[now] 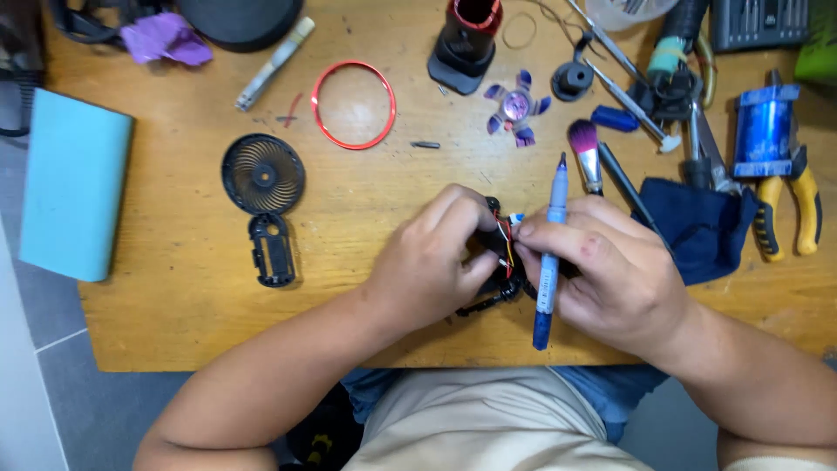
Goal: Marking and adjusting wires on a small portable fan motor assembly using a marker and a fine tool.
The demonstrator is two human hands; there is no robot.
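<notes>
Head view: left hand [427, 262] and right hand [610, 270] together clamp a small black wired part [504, 249]. Right hand also grips a blue pen [549, 262].

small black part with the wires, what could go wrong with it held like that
1. The thin red and yellow wires sit pinched between both hands; a tug could perhaps tear them loose.
2. The right hand also grips a blue pen-like tool against the black part, so its tip may slip.
3. The tiny screw bit lying loose on the table could roll away.
</notes>
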